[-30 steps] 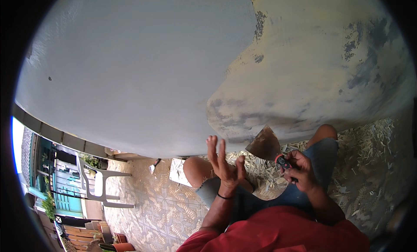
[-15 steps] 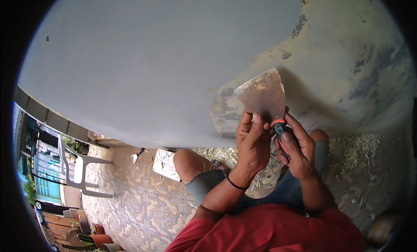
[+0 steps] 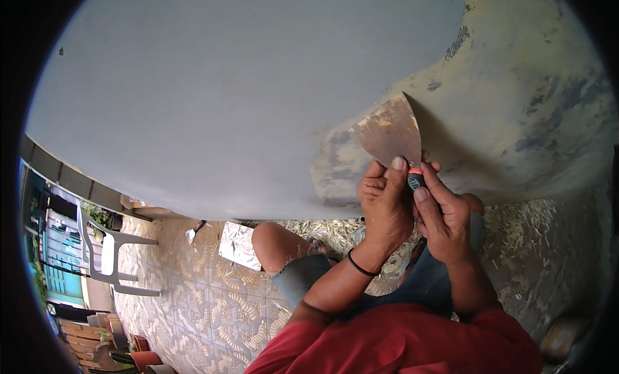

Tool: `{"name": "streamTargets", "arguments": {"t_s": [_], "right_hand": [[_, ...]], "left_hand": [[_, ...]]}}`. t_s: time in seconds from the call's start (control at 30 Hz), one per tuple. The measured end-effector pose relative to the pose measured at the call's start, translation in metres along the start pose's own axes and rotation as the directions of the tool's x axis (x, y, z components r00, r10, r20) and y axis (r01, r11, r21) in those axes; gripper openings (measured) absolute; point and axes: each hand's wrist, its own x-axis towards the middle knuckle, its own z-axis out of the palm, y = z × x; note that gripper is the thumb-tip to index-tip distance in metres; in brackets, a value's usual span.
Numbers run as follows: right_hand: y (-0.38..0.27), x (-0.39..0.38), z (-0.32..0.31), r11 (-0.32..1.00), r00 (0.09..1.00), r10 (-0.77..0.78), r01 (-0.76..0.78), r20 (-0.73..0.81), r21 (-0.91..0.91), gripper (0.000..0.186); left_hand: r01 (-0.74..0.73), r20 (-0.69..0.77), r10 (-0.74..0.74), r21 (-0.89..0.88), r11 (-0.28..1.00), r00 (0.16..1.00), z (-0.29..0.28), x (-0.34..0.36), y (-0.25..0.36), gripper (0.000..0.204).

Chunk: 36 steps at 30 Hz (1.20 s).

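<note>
A putty knife [image 3: 391, 130] with a wide, rust-brown, stained blade and a black and red handle is held up in front of a large curved grey surface [image 3: 225, 103]. My left hand [image 3: 389, 203] pinches the blade's base, its thumb lying on the metal. Around the handle, my right hand [image 3: 446, 229] has closed, with its thumb along the grip and most of the handle hidden. Yellowish and dark grey patches [image 3: 503, 109] mark the surface behind and right of the blade. Whether the blade's edge touches the surface I cannot tell.
Pale shavings [image 3: 516, 229] litter the floor under the surface. To the left lie a pale flat sheet [image 3: 238, 246] and a small dark-handled tool [image 3: 195, 232] on the patterned tiles [image 3: 200, 296]. A plastic chair [image 3: 113, 245] and plant pots [image 3: 146, 360] stand further left.
My left hand has shifted a little right, and its thumb now presses on the blade. The blade has turned slightly and hides more of its edge. My right hand has moved up the handle.
</note>
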Motion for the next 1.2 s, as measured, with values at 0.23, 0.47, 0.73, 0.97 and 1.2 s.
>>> {"name": "streamTargets", "arguments": {"t_s": [0.23, 0.47, 0.73, 0.97, 1.2], "right_hand": [[-0.006, 0.003, 0.003, 0.999, 0.998, 0.049, -0.050, 0.034, 0.021, 0.046], [0.000, 0.015, 0.005, 0.999, 0.999, -0.004, 0.002, 0.049, 0.040, 0.047], [0.004, 0.022, 0.007, 0.997, 0.998, -0.064, 0.062, 0.030, 0.047, 0.046], [-0.001, 0.020, 0.010, 0.998, 0.996, -0.060, 0.057, 0.067, 0.041, 0.047], [0.001, 0.013, 0.010, 0.998, 0.997, -0.037, 0.034, 0.070, 0.057, 0.048]], "left_hand": [[-0.034, -0.048, 0.037, 0.070, 0.997, 0.998, 0.001, -0.001, 0.006, 0.030], [-0.061, -0.023, 0.063, 0.090, 0.994, 0.998, 0.001, 0.010, 0.014, 0.027], [-0.072, -0.040, 0.078, 0.128, 0.989, 0.996, 0.004, 0.011, 0.013, 0.026], [-0.057, -0.078, 0.067, 0.129, 0.990, 0.995, 0.008, -0.001, 0.006, 0.030], [-0.080, -0.061, 0.085, 0.081, 0.994, 0.994, 0.006, 0.002, 0.017, 0.027]]}}
